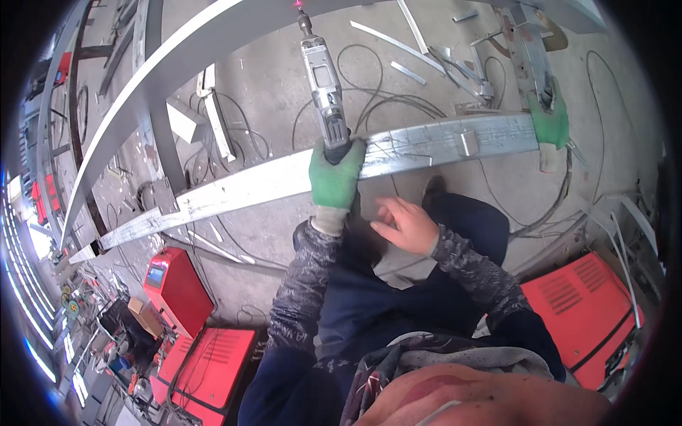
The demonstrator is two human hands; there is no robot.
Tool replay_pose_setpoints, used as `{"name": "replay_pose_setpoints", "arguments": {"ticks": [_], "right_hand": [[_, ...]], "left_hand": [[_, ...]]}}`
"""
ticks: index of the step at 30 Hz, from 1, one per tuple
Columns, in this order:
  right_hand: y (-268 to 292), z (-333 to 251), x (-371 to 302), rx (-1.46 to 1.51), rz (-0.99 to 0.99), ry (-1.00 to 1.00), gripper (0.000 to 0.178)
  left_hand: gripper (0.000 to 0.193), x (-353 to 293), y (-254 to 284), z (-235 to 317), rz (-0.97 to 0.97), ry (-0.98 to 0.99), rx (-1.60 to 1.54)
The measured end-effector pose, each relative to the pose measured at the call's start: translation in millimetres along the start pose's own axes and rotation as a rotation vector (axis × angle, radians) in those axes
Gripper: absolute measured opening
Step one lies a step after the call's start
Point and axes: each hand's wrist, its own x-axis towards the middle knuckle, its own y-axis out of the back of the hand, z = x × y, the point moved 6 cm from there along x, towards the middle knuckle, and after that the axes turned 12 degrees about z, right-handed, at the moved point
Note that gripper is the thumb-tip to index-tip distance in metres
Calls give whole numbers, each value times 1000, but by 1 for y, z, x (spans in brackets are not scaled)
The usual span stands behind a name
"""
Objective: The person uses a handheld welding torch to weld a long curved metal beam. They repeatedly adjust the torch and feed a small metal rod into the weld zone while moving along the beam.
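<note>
My left hand (334, 177), in a green glove, is wrapped round the grip of a grey handheld welding gun (324, 85). The gun points away from me, and a small red glow shows at its tip by the top edge. Beneath it a long silver metal beam (249, 182) crosses from left to right. My right hand (408, 226) is bare, held on the near side of the beam with fingers apart and nothing in it. A small metal block (467, 143) sits on the beam. Another green glove (550, 126) lies at its right end, its cuff hanging down with no arm visible.
A wide curved metal bar (135, 89) arches across the far left. Cables (419, 106) and metal strips (398, 42) lie on the concrete floor. Red machine housings stand near left (202, 366) and near right (586, 309). A red unit with a screen (177, 291) stands at left.
</note>
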Motion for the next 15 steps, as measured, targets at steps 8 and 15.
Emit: {"name": "replay_pose_setpoints", "arguments": {"ticks": [8,15], "right_hand": [[11,-6,-5,27,169,178,42],[23,-35,-8,201,440,191,34]], "left_hand": [[37,0,8,-4,15,-148,29],[42,1,15,-19,-99,-171,-104]]}}
